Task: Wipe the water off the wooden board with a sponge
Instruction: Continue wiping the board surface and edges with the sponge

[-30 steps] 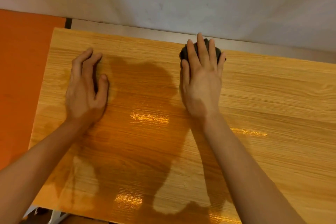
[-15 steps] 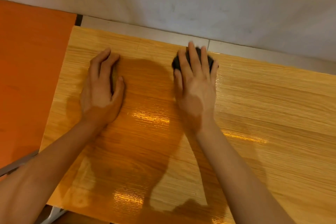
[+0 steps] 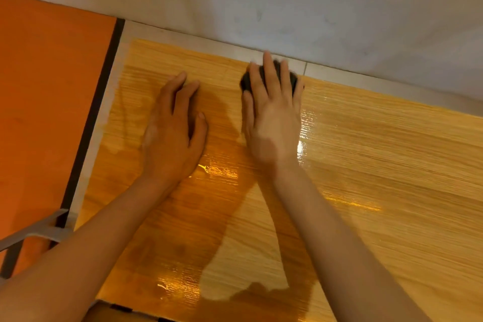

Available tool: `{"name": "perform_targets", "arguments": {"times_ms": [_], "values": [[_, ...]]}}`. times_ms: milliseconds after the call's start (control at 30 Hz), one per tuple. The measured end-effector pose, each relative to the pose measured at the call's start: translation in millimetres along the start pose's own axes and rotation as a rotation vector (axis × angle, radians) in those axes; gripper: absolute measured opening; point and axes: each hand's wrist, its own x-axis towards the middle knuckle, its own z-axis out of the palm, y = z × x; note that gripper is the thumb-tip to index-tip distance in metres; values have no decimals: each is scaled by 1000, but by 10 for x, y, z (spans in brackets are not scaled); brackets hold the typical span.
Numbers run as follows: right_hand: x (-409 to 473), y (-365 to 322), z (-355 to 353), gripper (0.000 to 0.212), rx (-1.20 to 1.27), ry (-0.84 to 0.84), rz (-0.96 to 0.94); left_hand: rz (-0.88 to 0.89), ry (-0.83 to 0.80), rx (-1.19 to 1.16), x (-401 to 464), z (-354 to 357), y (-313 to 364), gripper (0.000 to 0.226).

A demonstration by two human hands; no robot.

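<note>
Currently wiping | wooden board (image 3: pixel 366 191) fills lower frame, wet glare near bottom edge and centre | left hand (image 3: pixel 172 136) flat on board, fingers loosely spread, steadying | right hand (image 3: pixel 273 115) straight fingers pressing dark sponge (image 3: pixel 245 82) at board's far edge, upper centre | advice: press evenly, overlap strokes toward the near glare patches.

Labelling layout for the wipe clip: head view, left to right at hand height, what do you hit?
Orange surface → black strip → pale ledge → wooden board left edge → left hand flat on it → right hand pressing dark sponge → wet board.
</note>
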Motion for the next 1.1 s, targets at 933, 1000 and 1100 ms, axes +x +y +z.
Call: {"name": "perform_targets", "arguments": {"times_ms": [933,1000,1100], "values": [[515,-28,-113,37,-136,-45,-76,-5,-26,7,20,14,-13,48],[456,283,-307,35,-167,-64,-63,1,-24,9,19,13,-15,48],[349,647,-637,36,-150,-64,118,9,-28,14,21,22,-19,49]]}}
